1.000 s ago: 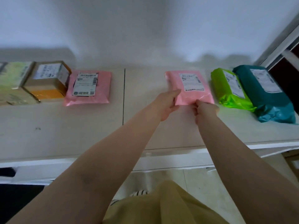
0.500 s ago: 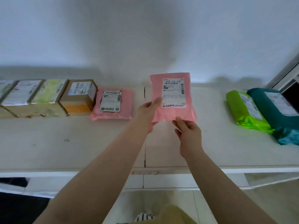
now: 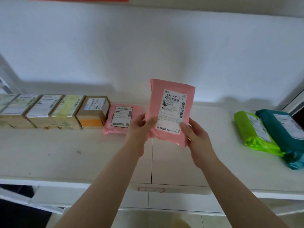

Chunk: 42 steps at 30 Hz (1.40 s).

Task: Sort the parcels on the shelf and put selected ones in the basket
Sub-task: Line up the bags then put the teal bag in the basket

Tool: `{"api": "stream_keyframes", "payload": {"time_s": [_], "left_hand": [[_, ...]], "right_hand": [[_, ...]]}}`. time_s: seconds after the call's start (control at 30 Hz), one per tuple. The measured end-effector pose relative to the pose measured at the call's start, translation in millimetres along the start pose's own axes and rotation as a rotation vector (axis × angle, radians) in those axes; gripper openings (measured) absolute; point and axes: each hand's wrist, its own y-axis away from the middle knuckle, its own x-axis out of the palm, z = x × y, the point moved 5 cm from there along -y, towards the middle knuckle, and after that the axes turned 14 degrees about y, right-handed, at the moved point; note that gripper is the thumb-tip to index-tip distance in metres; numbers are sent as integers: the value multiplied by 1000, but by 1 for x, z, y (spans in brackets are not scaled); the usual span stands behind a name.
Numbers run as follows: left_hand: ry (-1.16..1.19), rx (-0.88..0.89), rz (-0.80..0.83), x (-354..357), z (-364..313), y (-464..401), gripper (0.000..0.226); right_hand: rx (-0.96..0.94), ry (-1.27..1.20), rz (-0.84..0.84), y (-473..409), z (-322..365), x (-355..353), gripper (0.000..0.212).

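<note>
A pink parcel [image 3: 170,112] is held up in the air in front of the white wall [image 3: 148,46], above the shelf [image 3: 65,153] and clear of its surface. It stands nearly upright, its long axis running top to bottom and leaning a little, so that the top edge sits slightly further left than the bottom edge. Its white label [image 3: 171,111] faces the camera and reads the right way up, with the printed code at the top and barcodes below and down the right side.

The left hand [image 3: 139,129] grips the parcel's lower left edge, thumb pressed on the front face and fingers curled behind. The right hand [image 3: 197,139] pinches the lower right corner, thumb lying on the front near the label's bottom corner and the other fingers behind the bag. Both hands are closed on the parcel.

On the shelf, a second pink parcel [image 3: 121,119] lies flat just left of the left hand, label up. Touching its left side is a brown box [image 3: 93,112] with an orange band on its front, and further left a row of boxes [image 3: 41,111] stands packed side by side. Well apart to the right, a bright green parcel [image 3: 253,132] lies flat with its long axis running away from the camera, and a teal parcel [image 3: 286,132] lies against its right side in the same direction.
</note>
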Motion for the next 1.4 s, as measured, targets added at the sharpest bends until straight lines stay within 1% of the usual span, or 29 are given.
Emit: {"api": "stream_keyframes", "payload": {"time_s": [0.1, 0.17, 0.47, 0.63, 0.83, 1.0, 1.07, 1.27, 1.4], "left_hand": [[11, 12, 23, 4, -1, 6, 19], [-3, 9, 19, 3, -1, 9, 16], [-12, -9, -31, -6, 6, 10, 35], [-14, -13, -12, -7, 7, 10, 32], [-16, -15, -2, -6, 6, 9, 33], [-23, -12, 14, -5, 2, 9, 26], [-19, -16, -4, -6, 2, 8, 23], [-37, 14, -42, -3, 0, 7, 28], [-50, 19, -65, 1, -2, 4, 15]], "right_hand": [[-49, -27, 13, 0, 3, 2, 38], [-64, -26, 16, 0, 2, 4, 36], [-87, -66, 24, -2, -1, 6, 37], [-105, -72, 25, -3, -3, 5, 39], [-114, -85, 33, -3, -5, 5, 41], [-119, -96, 33, -5, -2, 7, 42], [-114, -91, 32, -4, -2, 8, 41], [-73, -78, 6, -8, -3, 10, 37], [-29, -79, -44, -13, -4, 8, 38]]}}
